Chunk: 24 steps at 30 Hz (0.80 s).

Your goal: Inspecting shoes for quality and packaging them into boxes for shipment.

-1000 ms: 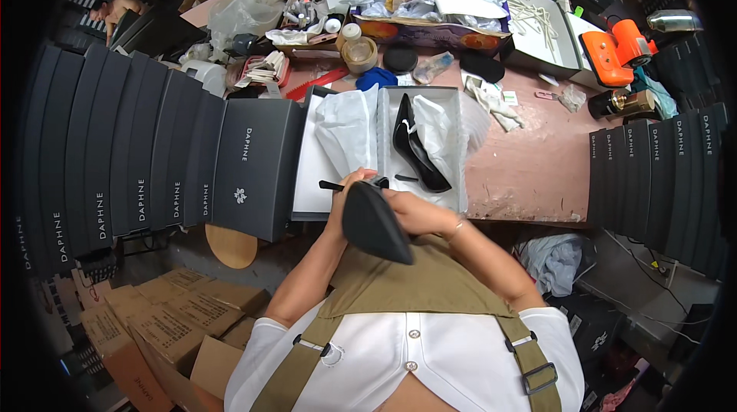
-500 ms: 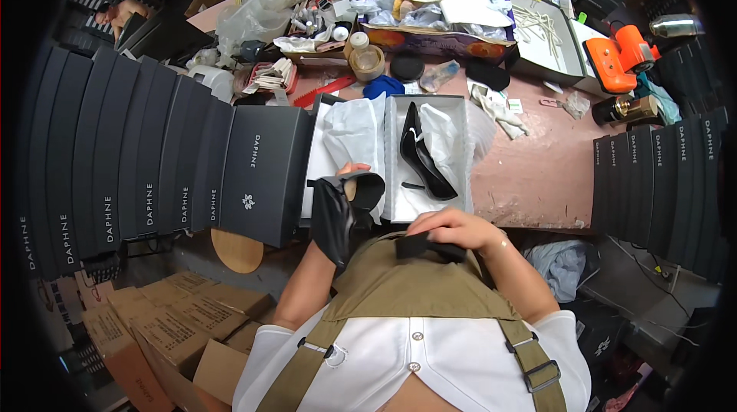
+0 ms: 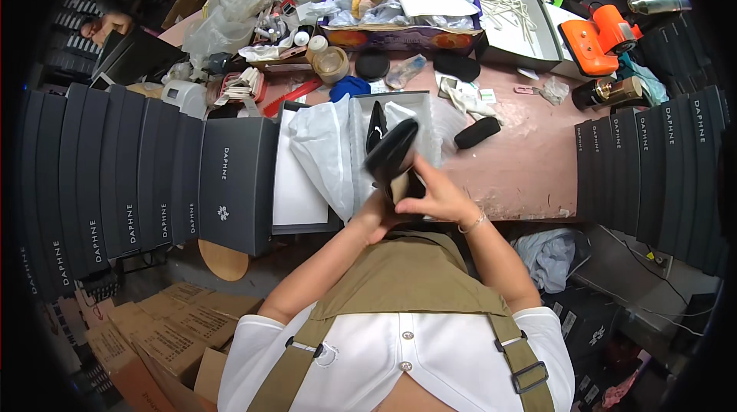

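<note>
Both hands are on a black high-heeled shoe (image 3: 393, 155), held up in front of me over the near end of the grey shoe box. My left hand (image 3: 373, 216) closes round its lower part, and some of those fingers are hidden. At the shoe's right side, my right hand (image 3: 439, 196) grips with the thumb near the opening. A second black shoe (image 3: 375, 130) lies in the open box (image 3: 435, 132) behind, largely covered by the held one. White tissue paper (image 3: 322, 153) spills over the box's left side. To the right, a black pad (image 3: 477, 133) rests on the table.
Dark shoe boxes (image 3: 236, 182) stand in rows at left and right (image 3: 645, 166). An orange device (image 3: 599, 37), a tray of white sticks (image 3: 518, 21) and a carton of crumpled paper (image 3: 399, 37) line the back. Brown cartons (image 3: 165, 327) sit low at left.
My right hand has let go of the black pad, which now lies on the table, and has taken hold of the shoe. My left hand has brought the shoe rightward, over the box.
</note>
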Each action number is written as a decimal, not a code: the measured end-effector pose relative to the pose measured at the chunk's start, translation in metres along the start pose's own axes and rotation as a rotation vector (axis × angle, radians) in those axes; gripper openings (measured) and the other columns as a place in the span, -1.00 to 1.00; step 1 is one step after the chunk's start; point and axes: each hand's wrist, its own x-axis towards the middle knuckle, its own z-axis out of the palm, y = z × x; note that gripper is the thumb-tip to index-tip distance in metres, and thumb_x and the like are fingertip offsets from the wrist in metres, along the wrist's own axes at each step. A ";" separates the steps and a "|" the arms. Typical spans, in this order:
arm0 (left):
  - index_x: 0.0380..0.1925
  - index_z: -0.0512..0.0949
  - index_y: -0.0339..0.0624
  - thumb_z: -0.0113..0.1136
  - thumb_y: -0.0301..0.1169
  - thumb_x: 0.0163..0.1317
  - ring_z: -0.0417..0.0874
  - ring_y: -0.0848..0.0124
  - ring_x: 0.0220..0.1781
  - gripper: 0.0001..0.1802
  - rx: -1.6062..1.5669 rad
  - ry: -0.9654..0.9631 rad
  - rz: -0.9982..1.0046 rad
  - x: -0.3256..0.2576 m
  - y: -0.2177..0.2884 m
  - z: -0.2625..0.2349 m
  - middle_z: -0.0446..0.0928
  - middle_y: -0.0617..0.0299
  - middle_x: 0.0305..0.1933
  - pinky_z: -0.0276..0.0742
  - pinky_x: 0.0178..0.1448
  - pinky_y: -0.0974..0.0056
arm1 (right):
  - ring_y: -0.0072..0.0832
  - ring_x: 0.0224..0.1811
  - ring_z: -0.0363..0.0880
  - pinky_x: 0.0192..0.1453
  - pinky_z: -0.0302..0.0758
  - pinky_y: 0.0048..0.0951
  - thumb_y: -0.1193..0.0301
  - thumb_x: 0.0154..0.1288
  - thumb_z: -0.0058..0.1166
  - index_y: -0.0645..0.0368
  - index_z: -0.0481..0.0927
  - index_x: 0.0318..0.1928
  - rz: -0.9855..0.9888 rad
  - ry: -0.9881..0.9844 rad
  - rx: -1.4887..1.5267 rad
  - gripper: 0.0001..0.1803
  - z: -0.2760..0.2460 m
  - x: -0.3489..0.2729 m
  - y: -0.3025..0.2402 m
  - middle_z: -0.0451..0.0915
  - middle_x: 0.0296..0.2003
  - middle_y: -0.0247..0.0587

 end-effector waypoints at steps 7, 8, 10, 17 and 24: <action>0.36 0.06 -0.11 0.24 -0.04 0.24 0.30 0.28 0.31 -0.16 0.206 0.547 0.197 0.035 -0.037 -0.042 0.36 0.09 0.24 0.25 0.29 0.18 | -0.54 -0.06 0.53 0.04 0.47 -0.49 0.39 0.34 0.00 0.27 0.41 0.09 0.316 0.545 0.556 -0.65 -0.041 -0.069 0.036 0.56 -0.06 -0.27; 0.36 0.06 -0.11 0.26 -0.03 0.22 0.33 0.29 0.27 -0.15 0.228 0.541 0.223 0.050 -0.036 -0.043 0.38 0.09 0.22 0.28 0.25 0.19 | -0.54 0.01 0.48 0.10 0.42 -0.49 0.41 0.35 -0.01 0.27 0.35 0.17 0.343 0.553 0.529 -0.59 -0.039 -0.070 0.031 0.53 0.00 -0.26; 0.34 0.07 -0.12 0.30 -0.02 0.17 0.39 0.30 0.19 -0.12 0.269 0.527 0.276 0.081 -0.039 -0.044 0.42 0.10 0.18 0.33 0.16 0.21 | -0.54 0.15 0.39 0.23 0.32 -0.50 0.46 0.37 -0.03 0.27 0.23 0.33 0.398 0.568 0.469 -0.45 -0.030 -0.070 0.018 0.47 0.10 -0.25; 0.12 0.33 -0.19 -0.10 -0.26 0.31 0.51 0.40 0.00 -0.58 0.111 0.401 0.432 0.034 -0.027 -0.043 0.47 0.19 -0.02 0.42 0.06 0.31 | -0.35 0.37 0.19 0.40 0.13 -0.43 0.35 0.46 -0.20 0.38 -0.01 0.42 0.251 0.695 0.337 -0.36 -0.018 -0.057 0.016 0.20 0.34 0.03; 0.22 0.27 -0.28 -0.29 -0.26 0.38 0.51 0.38 0.10 -0.51 0.285 0.233 0.665 -0.044 0.004 -0.019 0.46 0.12 0.10 0.41 0.19 0.28 | -0.35 0.39 0.16 0.44 0.07 -0.40 0.25 0.48 -0.33 0.35 0.02 0.42 0.220 0.605 0.173 -0.37 0.040 -0.029 -0.009 0.19 0.35 0.00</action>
